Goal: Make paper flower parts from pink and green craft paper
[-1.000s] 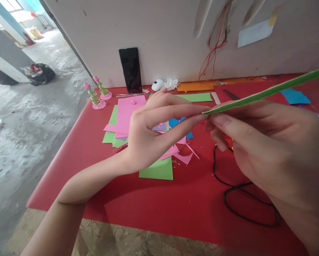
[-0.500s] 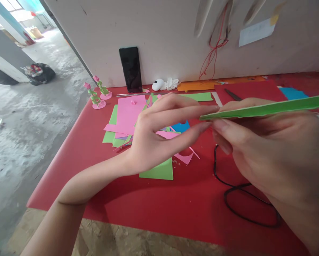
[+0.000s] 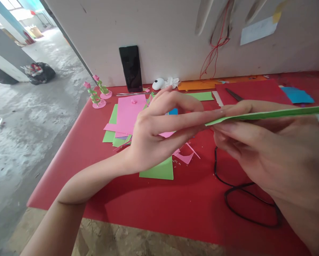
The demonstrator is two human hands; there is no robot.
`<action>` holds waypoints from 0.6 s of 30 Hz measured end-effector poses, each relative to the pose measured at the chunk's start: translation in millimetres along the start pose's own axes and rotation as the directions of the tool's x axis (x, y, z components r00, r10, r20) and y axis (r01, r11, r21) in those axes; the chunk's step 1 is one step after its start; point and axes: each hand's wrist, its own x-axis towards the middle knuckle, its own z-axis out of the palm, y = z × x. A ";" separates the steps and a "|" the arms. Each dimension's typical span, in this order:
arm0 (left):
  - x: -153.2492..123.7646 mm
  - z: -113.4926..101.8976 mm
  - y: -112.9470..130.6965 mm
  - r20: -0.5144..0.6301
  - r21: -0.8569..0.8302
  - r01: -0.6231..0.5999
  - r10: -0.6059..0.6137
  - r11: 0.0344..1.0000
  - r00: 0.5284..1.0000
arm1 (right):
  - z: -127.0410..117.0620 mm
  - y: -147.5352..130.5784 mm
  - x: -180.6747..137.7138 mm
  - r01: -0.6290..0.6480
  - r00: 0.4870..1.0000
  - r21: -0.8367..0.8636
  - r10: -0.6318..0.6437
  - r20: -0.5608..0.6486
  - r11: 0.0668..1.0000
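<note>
A narrow green paper strip [image 3: 266, 114] is held up over the table, its near end between both hands. My right hand [image 3: 276, 142] pinches the strip between thumb and fingers, and the strip's far end runs out past the right edge. The fingertips of my left hand [image 3: 159, 131] meet the strip's left tip, index finger above and thumb below. Below and behind my left hand lie pink paper [image 3: 129, 113] and a green paper piece [image 3: 159, 170], with pink offcuts [image 3: 185, 157] beside them.
Two small paper flowers [image 3: 94, 96] stand at the table's far left corner. A black phone [image 3: 131, 69] leans on the panel. Scissors [image 3: 234, 94] lie on red paper [image 3: 258, 90]. A black cord [image 3: 244, 213] loops under my right wrist. Blue paper [image 3: 296, 95] lies at right.
The strip's left tip has shifted slightly right and down. My left index finger and thumb have drawn closer together along it, and the strip is tilted less.
</note>
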 end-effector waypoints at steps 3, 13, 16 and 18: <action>1.2 -0.8 2.7 0.013 -0.031 0.066 -0.065 0.997 0.998 | -1.6 -0.6 0.8 0.050 0.998 0.026 -0.052 0.042 0.998; 0.2 1.5 6.3 -0.027 -0.061 0.176 -0.178 0.983 0.984 | 1.8 2.6 -1.9 0.118 0.990 -0.045 -0.121 -0.073 0.992; -0.1 1.4 6.4 -0.018 -0.071 0.193 -0.195 0.979 0.981 | 1.3 2.3 -3.1 0.111 0.990 -0.066 -0.116 -0.076 0.992; -0.2 1.7 6.0 -0.016 -0.091 0.176 -0.179 0.980 0.984 | 1.3 1.4 -3.0 0.065 0.992 -0.056 -0.071 -0.108 0.996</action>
